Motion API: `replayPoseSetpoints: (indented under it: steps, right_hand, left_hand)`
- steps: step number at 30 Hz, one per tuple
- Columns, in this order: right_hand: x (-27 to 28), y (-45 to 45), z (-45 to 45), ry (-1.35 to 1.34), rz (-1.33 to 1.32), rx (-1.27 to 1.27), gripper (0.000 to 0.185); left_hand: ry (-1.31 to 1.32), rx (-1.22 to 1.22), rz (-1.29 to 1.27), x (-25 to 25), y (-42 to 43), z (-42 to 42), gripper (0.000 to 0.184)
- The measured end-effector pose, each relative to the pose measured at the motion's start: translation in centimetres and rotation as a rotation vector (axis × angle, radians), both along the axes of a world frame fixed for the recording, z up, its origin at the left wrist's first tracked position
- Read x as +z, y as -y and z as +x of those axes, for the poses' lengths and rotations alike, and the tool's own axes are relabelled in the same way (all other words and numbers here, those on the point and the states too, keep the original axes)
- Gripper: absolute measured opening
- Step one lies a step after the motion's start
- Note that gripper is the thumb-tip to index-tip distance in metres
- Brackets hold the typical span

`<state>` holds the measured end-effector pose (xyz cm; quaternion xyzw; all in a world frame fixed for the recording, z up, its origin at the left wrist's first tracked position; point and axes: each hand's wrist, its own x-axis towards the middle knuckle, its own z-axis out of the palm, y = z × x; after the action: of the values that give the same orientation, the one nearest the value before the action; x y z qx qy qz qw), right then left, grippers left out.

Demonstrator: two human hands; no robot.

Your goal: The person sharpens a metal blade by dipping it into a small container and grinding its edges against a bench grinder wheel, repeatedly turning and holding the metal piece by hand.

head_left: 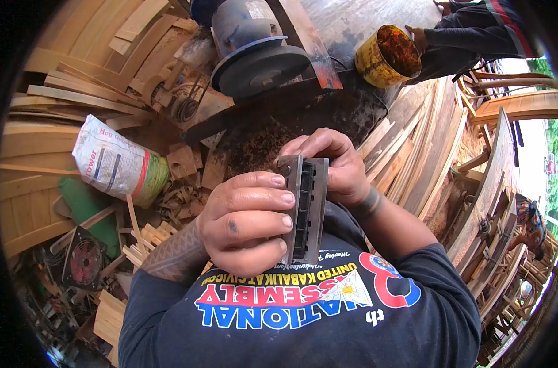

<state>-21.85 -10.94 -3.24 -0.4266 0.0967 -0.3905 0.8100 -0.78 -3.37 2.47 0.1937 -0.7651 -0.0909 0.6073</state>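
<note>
My left hand (248, 221) is closed round a dark rectangular metal piece (305, 211), its fingers lying along the near face. The piece has two parallel plates with a black slotted strip between them, and I cannot tell exactly what it is. My right hand (337, 162) grips the upper right part of it, with thumb and fingers pressed together at the top edge. The piece is held upright in front of my chest, above my dark printed shirt (303, 319). My right fingertips are partly hidden behind the plates.
Ahead stands a blue motor (245, 24) with a round disc (263, 70). A person's hand (419, 40) touches a yellow bucket (377, 61). A white feed sack (116, 159) and a fan (84, 257) are on the left. Wood strips (429, 144) pile up to the right.
</note>
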Motion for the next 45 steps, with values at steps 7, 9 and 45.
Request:
replayPoseSetpoints:
  steps: [7, 9, 45]
  right_hand:
    - [1.0, -0.4, 0.2, 0.009, 0.125, 0.016, 0.029]
    - [1.1, -0.4, 0.3, -0.001, 0.126, 0.022, 0.03]
    - [0.7, -2.7, 1.2, 0.086, 0.335, 0.13, 0.034]
  left_hand:
    - [0.216, 0.062, 0.043, 0.7, -0.7, 1.1, 0.061]
    - [0.244, 0.066, 0.059, 1.0, -0.9, 1.2, 0.061]
    - [0.383, -0.003, 0.133, 2.2, -0.5, 1.1, 0.037]
